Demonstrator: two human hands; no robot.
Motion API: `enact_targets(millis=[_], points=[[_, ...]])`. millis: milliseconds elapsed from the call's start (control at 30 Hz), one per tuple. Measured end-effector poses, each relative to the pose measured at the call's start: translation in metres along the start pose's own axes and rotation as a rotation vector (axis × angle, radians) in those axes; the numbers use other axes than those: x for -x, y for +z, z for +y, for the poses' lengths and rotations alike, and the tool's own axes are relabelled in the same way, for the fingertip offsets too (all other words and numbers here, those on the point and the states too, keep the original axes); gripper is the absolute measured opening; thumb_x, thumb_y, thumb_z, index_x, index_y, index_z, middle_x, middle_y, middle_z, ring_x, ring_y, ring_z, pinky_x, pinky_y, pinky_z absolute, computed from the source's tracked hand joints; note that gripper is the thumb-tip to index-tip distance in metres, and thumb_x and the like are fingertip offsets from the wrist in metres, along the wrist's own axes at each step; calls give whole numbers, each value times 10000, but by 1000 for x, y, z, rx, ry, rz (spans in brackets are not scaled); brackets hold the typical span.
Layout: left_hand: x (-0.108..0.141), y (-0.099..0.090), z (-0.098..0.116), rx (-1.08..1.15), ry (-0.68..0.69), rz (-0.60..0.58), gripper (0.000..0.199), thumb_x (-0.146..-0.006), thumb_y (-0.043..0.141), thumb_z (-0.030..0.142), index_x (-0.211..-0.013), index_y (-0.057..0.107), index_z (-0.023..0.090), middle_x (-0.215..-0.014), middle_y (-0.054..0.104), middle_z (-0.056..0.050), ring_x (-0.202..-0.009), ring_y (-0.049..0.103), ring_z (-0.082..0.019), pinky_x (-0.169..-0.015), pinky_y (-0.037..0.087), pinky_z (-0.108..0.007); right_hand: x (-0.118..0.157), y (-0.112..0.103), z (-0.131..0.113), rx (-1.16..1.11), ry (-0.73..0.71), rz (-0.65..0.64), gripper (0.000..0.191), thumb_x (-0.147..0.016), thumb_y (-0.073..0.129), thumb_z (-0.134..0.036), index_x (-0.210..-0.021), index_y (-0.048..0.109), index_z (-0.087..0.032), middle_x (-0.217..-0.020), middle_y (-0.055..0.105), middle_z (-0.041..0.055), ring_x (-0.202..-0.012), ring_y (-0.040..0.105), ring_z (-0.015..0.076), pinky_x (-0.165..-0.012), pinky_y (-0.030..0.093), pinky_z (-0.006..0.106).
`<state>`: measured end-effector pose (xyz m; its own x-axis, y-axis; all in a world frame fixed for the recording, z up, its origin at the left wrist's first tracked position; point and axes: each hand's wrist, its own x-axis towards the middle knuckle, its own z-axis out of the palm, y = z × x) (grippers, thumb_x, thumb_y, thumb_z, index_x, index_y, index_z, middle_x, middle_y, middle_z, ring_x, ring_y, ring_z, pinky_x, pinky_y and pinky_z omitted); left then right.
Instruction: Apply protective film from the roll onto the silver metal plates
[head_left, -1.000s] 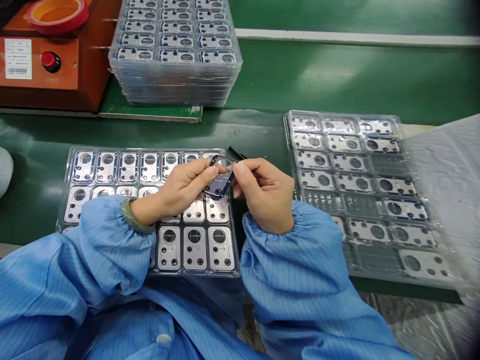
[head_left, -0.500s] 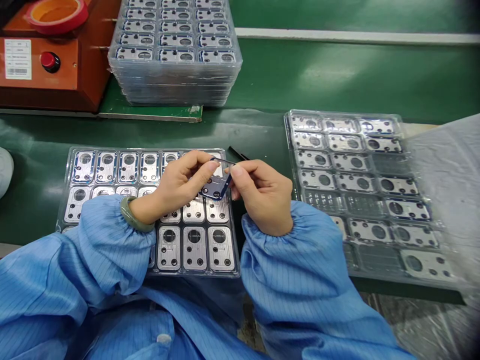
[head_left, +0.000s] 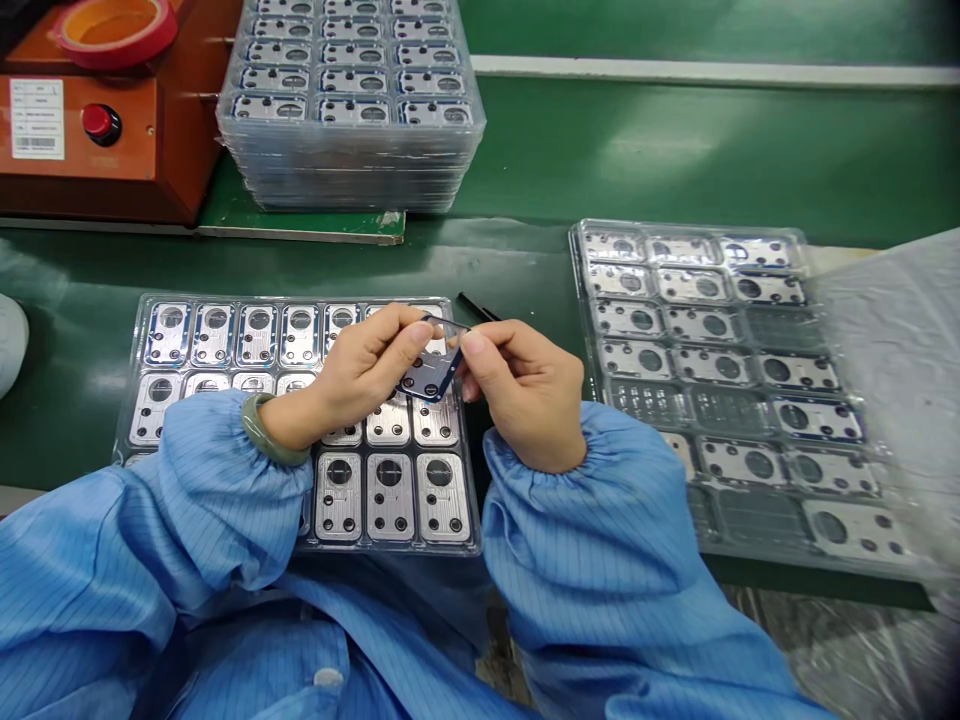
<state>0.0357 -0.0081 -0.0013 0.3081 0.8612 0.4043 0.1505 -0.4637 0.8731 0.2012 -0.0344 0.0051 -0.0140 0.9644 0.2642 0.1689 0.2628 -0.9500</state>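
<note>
Flat, rectangular silver metal plate with dark-blue edging (head_left: 429, 378) is held tilted above the clear plastic tray of silver plates (head_left: 442, 548), at three o'clock from the left hand (head_left: 367, 362) and nine o'clock from the right hand (head_left: 531, 395). Left thumb and fingers are closed on its left side; right thumb and forefinger are pinched at its upper right edge. A slim black tool (head_left: 477, 305) lies near the plate, at one o'clock.
</note>
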Motion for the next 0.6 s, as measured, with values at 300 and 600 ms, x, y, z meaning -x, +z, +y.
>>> enact_targets(millis=[300,600], points=[[-1,-5,3,40,-15,-22,322,-961,385,360,-900,641,174,-819,664,-27,-723,588,-115,-662,467,-243,0,1,-2,-1,3,-11,188,-885,592,-333,-754,618,-200,-577,566,-44,-444,493,72,-438,417,207],[-1,-2,3,-34,3,27,213,-927,461,300,-802,581,176,-651,581,19,-562,502,-87,-538,414,-220,0,0,0,7,10,-26,182,-892,586,-311,-756,616,-194,-550,539,-53,-458,492,71,-451,407,201]])
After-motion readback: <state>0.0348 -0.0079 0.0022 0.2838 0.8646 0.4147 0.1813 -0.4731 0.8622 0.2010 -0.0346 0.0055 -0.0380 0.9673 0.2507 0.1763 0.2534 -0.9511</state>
